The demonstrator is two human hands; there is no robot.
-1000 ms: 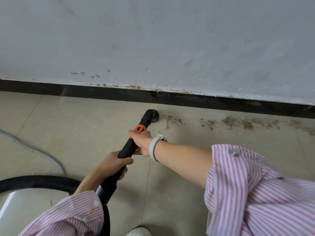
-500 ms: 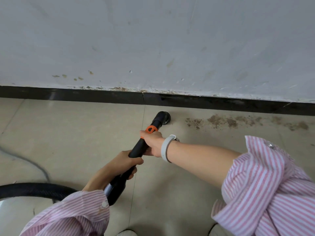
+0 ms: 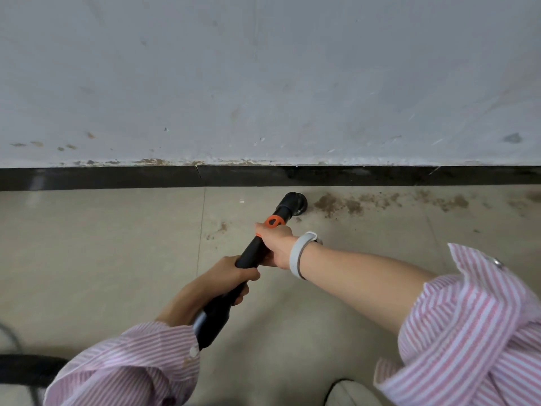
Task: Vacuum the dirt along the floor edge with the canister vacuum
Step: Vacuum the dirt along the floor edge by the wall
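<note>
At the far left the black vacuum hose (image 3: 26,369) runs under my striped sleeve. My left hand (image 3: 225,276) is wrapped tight around the lower part of the black wand (image 3: 251,253). Just ahead, my right hand (image 3: 276,240), a white wristband (image 3: 300,253) on its wrist, is closed around the wand below its orange collar (image 3: 273,221). The round nozzle (image 3: 294,202) sits on the tile floor (image 3: 102,244) near the black baseboard (image 3: 366,175), with brown dirt (image 3: 336,205) just to its right along the edge.

Matt black plastic wand (image 3: 251,253), glossy black skirting (image 3: 117,177), smooth beige floor tiles (image 3: 102,244), striped cloth sleeves (image 3: 468,332).
</note>
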